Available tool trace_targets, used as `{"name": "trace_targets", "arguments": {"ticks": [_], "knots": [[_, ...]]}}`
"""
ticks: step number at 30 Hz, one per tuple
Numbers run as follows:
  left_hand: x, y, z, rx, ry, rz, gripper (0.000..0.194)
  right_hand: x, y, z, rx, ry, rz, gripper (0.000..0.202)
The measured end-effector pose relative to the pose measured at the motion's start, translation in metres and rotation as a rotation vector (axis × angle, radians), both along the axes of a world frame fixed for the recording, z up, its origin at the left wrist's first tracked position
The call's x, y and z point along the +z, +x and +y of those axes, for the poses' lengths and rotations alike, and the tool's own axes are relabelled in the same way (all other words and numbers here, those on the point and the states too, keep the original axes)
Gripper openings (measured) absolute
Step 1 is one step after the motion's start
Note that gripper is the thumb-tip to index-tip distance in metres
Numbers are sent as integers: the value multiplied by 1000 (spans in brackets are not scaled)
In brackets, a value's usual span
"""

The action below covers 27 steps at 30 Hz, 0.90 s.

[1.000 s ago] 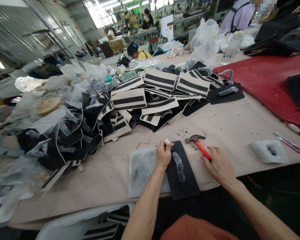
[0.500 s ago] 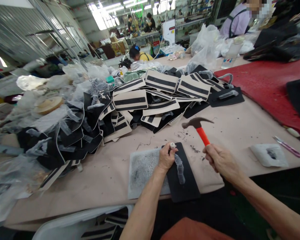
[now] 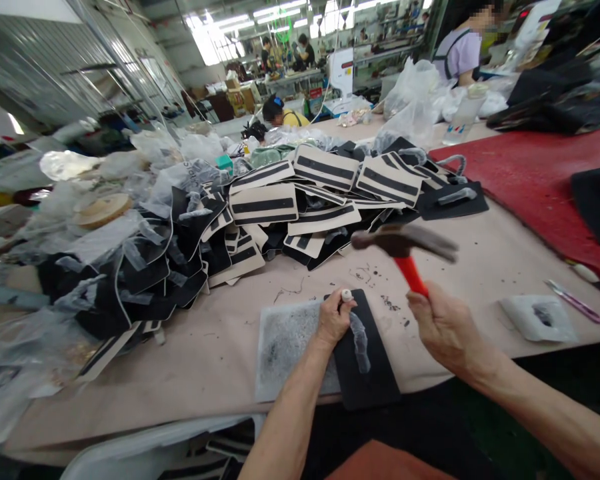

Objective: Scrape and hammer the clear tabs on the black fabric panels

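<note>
Fingers of my left hand (image 3: 334,319) are wrapped round a small upright tool with a pale round end (image 3: 347,294), at the top end of a black panel (image 3: 377,353); its lower end is hidden. A handle wrapped in clear plastic (image 3: 359,343) lies along that panel. Under the panel's left side is a grey, speckled board (image 3: 283,343). In my right hand (image 3: 445,327) is a claw hammer (image 3: 411,272) with an orange handle, raised to the right of the panel. Its head is blurred and apart from the pale end.
A heap of black and cream panels (image 3: 263,203) covers the table's back and left. Plastic bags (image 3: 130,163) lie behind it. On the right are a white packet (image 3: 537,319), a pink-handled cutter (image 3: 577,303) and a red sheet (image 3: 535,173). A white bin (image 3: 100,457) stands below the front edge.
My right hand has lifted the hammer, which looks larger and closer to me. My left hand keeps its hold at the panel. A person at the back right has shifted posture.
</note>
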<state>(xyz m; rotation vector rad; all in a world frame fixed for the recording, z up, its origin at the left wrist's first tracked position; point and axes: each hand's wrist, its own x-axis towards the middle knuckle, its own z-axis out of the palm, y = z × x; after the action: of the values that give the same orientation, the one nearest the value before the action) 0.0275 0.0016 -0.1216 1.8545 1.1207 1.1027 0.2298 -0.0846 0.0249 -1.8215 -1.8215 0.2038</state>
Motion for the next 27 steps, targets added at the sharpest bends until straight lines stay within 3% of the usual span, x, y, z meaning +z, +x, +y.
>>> {"name": "trace_targets", "arguments": {"ticks": [4, 9, 13, 17, 19, 21, 24, 27], "knots": [[0, -1, 1, 9, -22, -9, 7, -7, 0, -1, 127, -248, -129, 37], [2, -1, 1, -1, -24, -22, 9, -7, -5, -2, -8, -89, 7, 43], [3, -1, 1, 8, -34, -28, 9, -16, -2, 0, 135, -287, -143, 35], [4, -1, 1, -4, -36, -53, 10, -45, 17, 3, 42, -427, 80, 40], [6, -2, 0, -13, -53, -65, 11, -69, 30, 2, -5, -517, 202, 46], [10, -2, 0, -25, -83, -74, 11, -94, 41, -2, -57, -596, 180, 48], [18, -4, 0, -73, -156, -109, 20, -118, 42, -8, -128, -472, -58, 37], [29, -8, 3, -157, -231, -113, 38, -116, 13, -7, 27, -141, -107, 39]]}}
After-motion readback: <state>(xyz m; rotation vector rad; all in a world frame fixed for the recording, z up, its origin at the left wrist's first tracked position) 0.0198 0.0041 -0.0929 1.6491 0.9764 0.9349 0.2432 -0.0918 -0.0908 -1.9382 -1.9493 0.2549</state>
